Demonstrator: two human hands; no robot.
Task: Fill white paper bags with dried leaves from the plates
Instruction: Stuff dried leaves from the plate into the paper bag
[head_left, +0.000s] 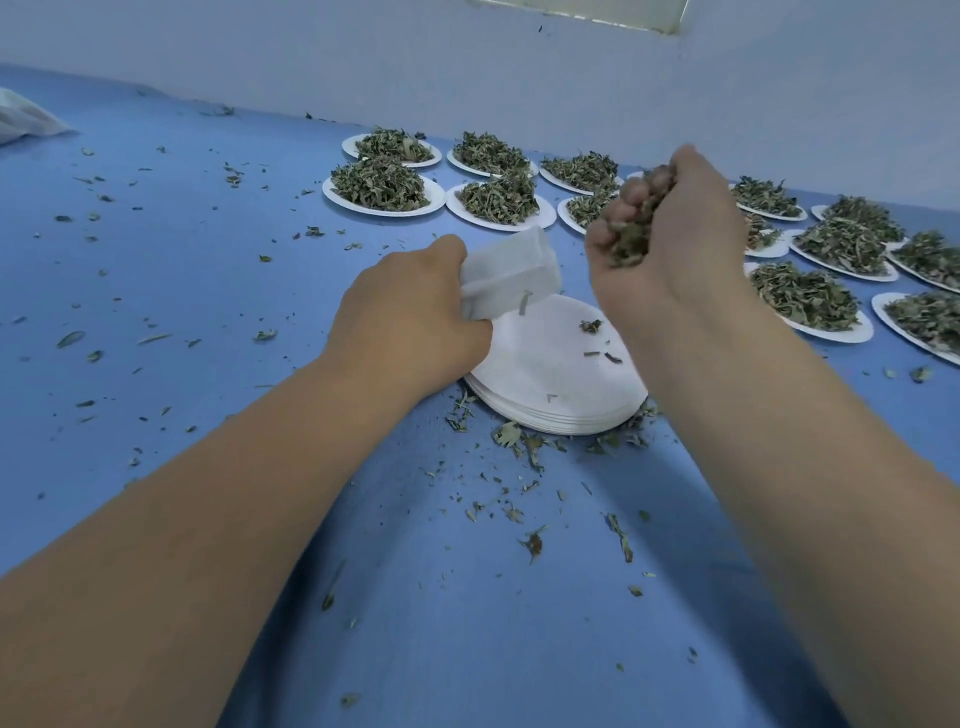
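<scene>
Left hand (410, 317) grips white paper bag (511, 273) over the far-left rim of the stack of empty plates (561, 410). Right hand (670, 234) is raised just right of the bag, fingers curled round a clump of dried leaves (631, 239). Loaded plates (384, 195) crowd the far edge along the wall (519, 78). Blue table (182, 260) has open room to the left, littered with leaf crumbs.

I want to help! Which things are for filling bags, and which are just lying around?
Job: small white paper bag in the left hand; handful of dried green leaves in the right hand; round white plates heaped with leaves.
Lying about: loose leaf crumbs on blue table; crumpled pale bag, far left; stack of near-bare white plates.
</scene>
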